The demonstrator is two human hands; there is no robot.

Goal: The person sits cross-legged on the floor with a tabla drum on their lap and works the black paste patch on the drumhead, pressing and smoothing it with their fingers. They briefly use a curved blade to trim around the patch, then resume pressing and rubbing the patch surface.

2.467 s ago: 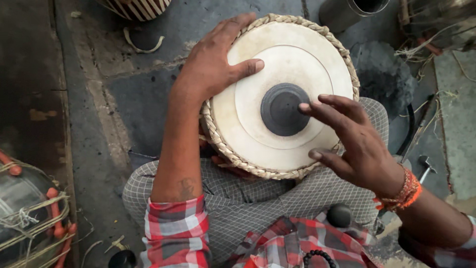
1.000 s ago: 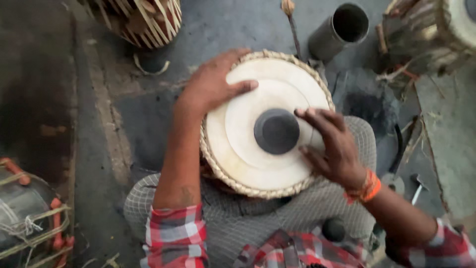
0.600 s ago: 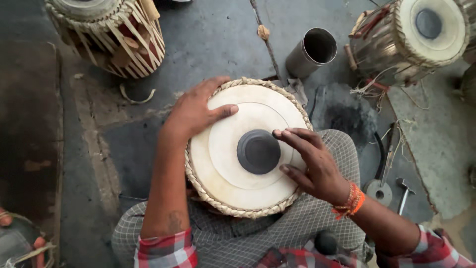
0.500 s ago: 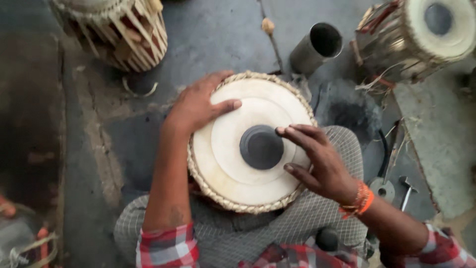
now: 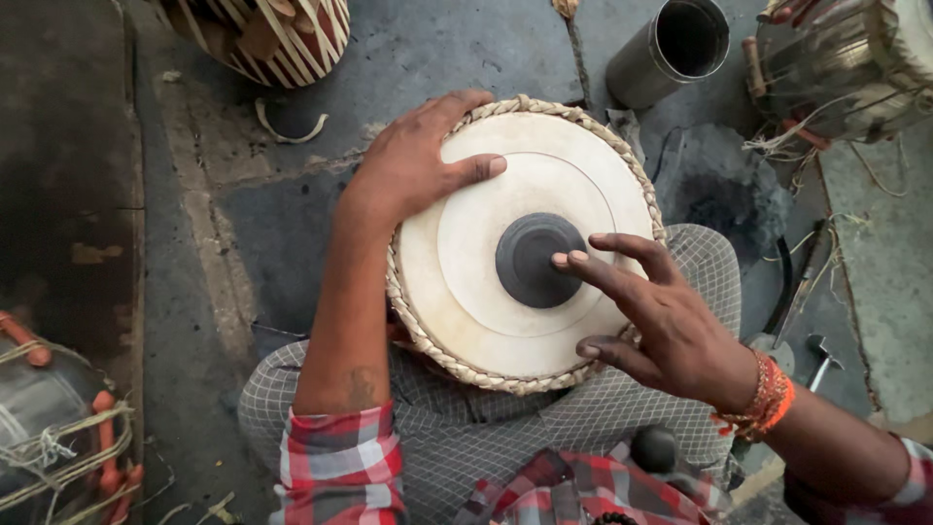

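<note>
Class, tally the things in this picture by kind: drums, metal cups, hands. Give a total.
Drums: 4, on the lap, top left, top right, bottom left
Metal cups: 1
Hands: 2, left hand, right hand
Total: 7

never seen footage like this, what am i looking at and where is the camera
The camera sits on a person's head and looks down at their own two hands, so this is their view. A round drum with a pale skin, a dark disc at its middle and a braided rim rests on their lap. The left hand lies on the drum's far edge, thumb across the skin. The right hand spreads over the near side, its fingertips touching the dark disc. Neither hand grips anything. On the grey floor around stand a metal cylinder, a strapped drum and more drums at the edges.
</note>
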